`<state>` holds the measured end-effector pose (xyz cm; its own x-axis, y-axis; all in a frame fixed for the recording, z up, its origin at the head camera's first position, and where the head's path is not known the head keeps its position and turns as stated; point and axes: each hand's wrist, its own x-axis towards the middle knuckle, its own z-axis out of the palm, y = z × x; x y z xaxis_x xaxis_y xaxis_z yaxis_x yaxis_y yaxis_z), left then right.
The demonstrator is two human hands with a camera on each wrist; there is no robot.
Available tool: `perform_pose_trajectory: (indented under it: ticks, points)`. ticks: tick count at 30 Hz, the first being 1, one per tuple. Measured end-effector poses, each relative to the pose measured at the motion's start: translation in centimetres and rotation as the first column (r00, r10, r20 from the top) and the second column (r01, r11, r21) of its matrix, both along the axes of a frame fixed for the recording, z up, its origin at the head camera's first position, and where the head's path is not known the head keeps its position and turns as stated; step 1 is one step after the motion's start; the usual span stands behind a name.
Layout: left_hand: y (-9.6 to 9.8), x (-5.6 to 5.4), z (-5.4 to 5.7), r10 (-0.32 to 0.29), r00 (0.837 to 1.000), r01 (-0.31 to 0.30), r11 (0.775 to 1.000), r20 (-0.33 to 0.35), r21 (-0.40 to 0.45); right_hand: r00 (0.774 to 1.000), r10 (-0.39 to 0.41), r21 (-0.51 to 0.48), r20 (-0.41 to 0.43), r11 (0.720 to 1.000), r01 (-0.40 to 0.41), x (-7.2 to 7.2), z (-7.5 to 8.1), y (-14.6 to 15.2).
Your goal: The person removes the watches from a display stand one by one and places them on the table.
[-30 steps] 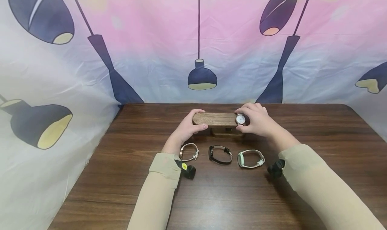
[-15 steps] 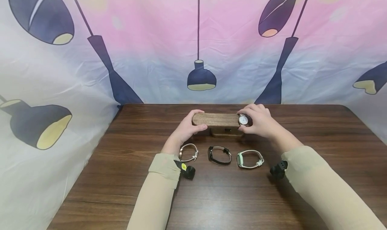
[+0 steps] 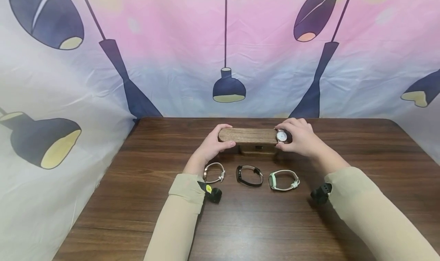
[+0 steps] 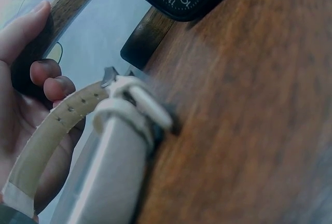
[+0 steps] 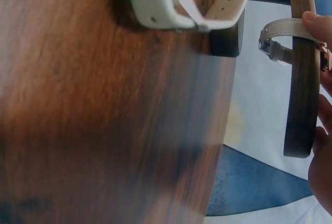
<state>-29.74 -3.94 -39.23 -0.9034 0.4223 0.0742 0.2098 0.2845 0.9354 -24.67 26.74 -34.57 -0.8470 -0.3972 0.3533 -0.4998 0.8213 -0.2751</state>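
Observation:
A wooden watch stand (image 3: pixel 247 136) with a raised bar stands near the table's back. My left hand (image 3: pixel 210 144) grips the bar's left end, thumb in front and other fingers behind it. Towards the right end, my right hand (image 3: pixel 300 139) pinches a round, white-faced wristwatch (image 3: pixel 281 136). In the right wrist view its pale strap (image 5: pixel 284 28) loops around the bar, with more bar reaching past it. Between my arms lie a white-strapped watch (image 3: pixel 205 174), a black watch (image 3: pixel 239 173) and a mint-green watch (image 3: pixel 272 180), all buckled into loops.
The dark wooden table (image 3: pixel 254 226) reaches back to a printed cloth (image 3: pixel 185 62) hung behind it. Black wrist cameras, one (image 3: pixel 215 195) on the left cuff and one (image 3: pixel 321 193) on the right, hang low near the tabletop.
My right hand and the pinched wristwatch have moved a little to the right along the bar. My left hand keeps its grip, and the three lying watches stay put.

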Motion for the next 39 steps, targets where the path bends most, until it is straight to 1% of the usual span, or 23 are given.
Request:
perform_pose_trajectory:
  ticks: [6, 11, 18, 21, 25, 30, 35, 36, 39]
  points:
    - [-0.1, -0.1, -0.1, 0.001, 1.000, -0.001, 1.000, 0.002, 0.000, 1.000, -0.005, -0.009, -0.009, 1.000, 0.005, 0.1, -0.1, 0.5]
    - [-0.2, 0.0, 0.1, 0.003, 1.000, -0.003, 1.000, 0.011, -0.002, 1.000, -0.019, -0.014, -0.008, 1.000, 0.019, 0.3, -0.1, 0.9]
    - [-0.3, -0.2, 0.4, -0.016, 0.998, 0.016, 1.000, 0.056, -0.010, 1.000, -0.013, -0.015, -0.014, 1.000, 0.013, 0.3, -0.1, 1.1]
    - [-0.2, -0.2, 0.4, -0.018, 0.998, 0.019, 1.000, 0.063, -0.014, 1.000, -0.011, -0.017, -0.014, 1.000, 0.010, 0.3, 0.0, 1.2]
    - [-0.1, -0.2, 0.5, -0.009, 0.998, 0.010, 1.000, 0.056, -0.012, 1.000, -0.018, -0.018, -0.010, 1.000, 0.018, 0.4, 0.0, 1.3]
    - [-0.1, -0.1, 0.2, 0.001, 1.000, -0.001, 1.000, 0.030, -0.002, 1.000, -0.023, -0.019, -0.004, 1.000, 0.023, 0.4, 0.0, 1.4]
    - [0.0, 0.0, -0.1, 0.005, 1.000, -0.005, 1.000, 0.008, 0.009, 0.999, -0.028, -0.030, -0.026, 0.999, 0.027, 0.6, -0.2, 1.9]
    - [0.0, 0.2, 0.3, 0.003, 1.000, -0.003, 1.000, 0.013, 0.007, 0.999, -0.031, -0.032, -0.031, 0.999, 0.030, 0.7, -0.3, 2.0]
    - [-0.1, 0.2, 0.3, 0.003, 1.000, -0.003, 1.000, 0.010, 0.006, 0.999, -0.041, -0.030, -0.036, 0.999, 0.040, 0.8, -0.4, 2.6]
